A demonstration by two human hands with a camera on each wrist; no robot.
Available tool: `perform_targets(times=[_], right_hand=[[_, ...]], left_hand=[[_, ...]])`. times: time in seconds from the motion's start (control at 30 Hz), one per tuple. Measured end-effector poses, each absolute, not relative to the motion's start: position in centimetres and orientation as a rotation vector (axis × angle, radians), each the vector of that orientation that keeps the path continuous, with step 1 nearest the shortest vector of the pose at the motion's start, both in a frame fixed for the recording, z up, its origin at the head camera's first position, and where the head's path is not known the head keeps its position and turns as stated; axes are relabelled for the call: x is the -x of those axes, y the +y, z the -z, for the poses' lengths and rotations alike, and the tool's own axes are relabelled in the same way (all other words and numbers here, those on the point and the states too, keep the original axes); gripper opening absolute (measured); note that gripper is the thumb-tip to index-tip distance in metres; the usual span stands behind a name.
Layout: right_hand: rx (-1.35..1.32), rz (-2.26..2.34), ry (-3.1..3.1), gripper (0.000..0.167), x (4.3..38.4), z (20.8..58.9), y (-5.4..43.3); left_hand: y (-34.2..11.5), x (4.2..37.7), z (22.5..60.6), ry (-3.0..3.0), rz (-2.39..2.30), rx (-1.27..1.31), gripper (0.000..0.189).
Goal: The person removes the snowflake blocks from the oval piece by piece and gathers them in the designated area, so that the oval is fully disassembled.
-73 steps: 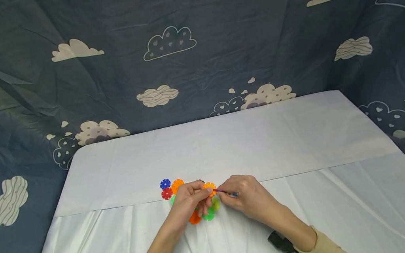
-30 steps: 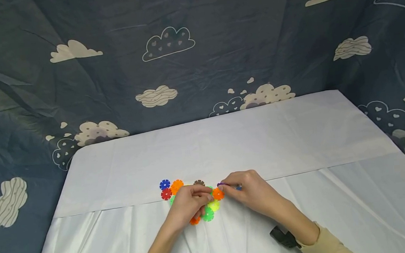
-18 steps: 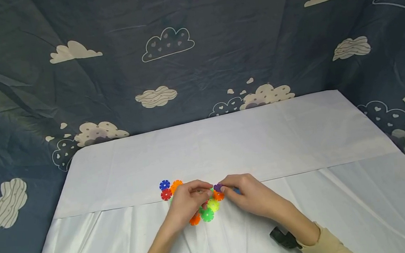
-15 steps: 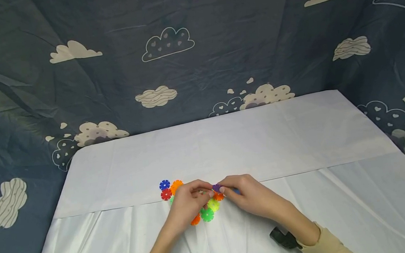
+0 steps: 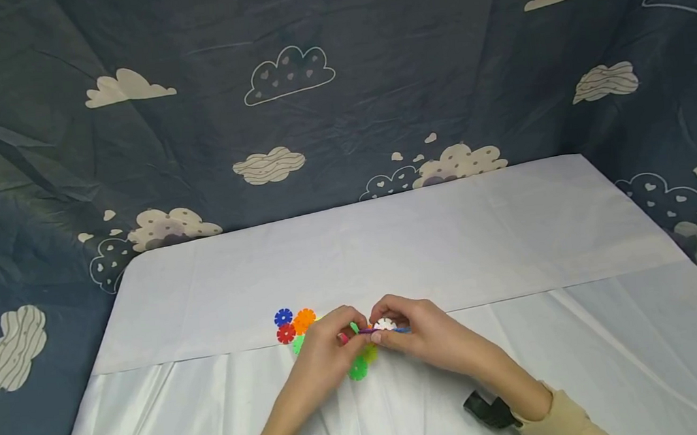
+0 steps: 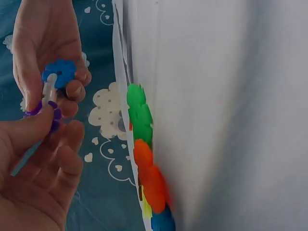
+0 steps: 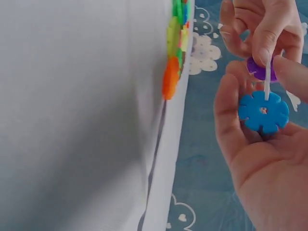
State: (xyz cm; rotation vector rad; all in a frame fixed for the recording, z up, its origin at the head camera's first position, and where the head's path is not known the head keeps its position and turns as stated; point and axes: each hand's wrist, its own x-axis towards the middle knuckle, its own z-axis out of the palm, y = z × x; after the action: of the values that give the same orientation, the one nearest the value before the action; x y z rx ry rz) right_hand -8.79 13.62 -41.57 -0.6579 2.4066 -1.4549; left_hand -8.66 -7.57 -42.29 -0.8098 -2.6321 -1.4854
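My left hand (image 5: 325, 352) pinches a purple notched snowflake disc (image 6: 57, 115) between thumb and fingers. My right hand (image 5: 434, 330) grips a short chain of linked discs, its fingers round a white disc (image 5: 385, 324) and a blue disc (image 7: 263, 111). Seen edge-on in the right wrist view, the white disc spans from the purple one to the blue one. The fingertips of both hands almost meet over the table. Under and behind the left hand lie more discs, among them a green disc (image 5: 358, 368) and a yellow-green disc (image 5: 369, 352), partly hidden by the fingers.
Left of the hands lie a dark blue disc (image 5: 283, 317), a red disc (image 5: 286, 333) and an orange disc (image 5: 305, 320). The white cloth-covered table (image 5: 509, 232) has a seam across it. A dark cloud-print curtain (image 5: 406, 90) stands behind.
The left fingers have gone from an orange disc to the purple disc. The purple disc, flat to the head camera half a second ago, is now edge-on, and the white disc has come into view.
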Motion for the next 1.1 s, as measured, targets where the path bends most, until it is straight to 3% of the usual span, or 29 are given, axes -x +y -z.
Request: perform_targets(times=[0.1,0.4,0.63,1.1], right_hand=[[0.599,1.531,2.294,0.019,8.8,41.3,13.8],[0.63,1.589,2.089,0.004,9.1,41.1,14.1],[0.691,1.531,2.098,0.015,9.2,41.4,14.3],[0.667,1.607,2.332,0.016,8.8,42.0,13.4]], left_hand=[[-7.9,8.8,42.1,-2.571,1.513,0.811,0.019],[-8.4,9.0,42.1,-2.486,1.536,0.922,0.026],[-8.4,8.9,42.0,-2.502,1.449,0.946,0.024],[-8.8,9.2,42.0,-2.428,1.393,0.981,0.024]])
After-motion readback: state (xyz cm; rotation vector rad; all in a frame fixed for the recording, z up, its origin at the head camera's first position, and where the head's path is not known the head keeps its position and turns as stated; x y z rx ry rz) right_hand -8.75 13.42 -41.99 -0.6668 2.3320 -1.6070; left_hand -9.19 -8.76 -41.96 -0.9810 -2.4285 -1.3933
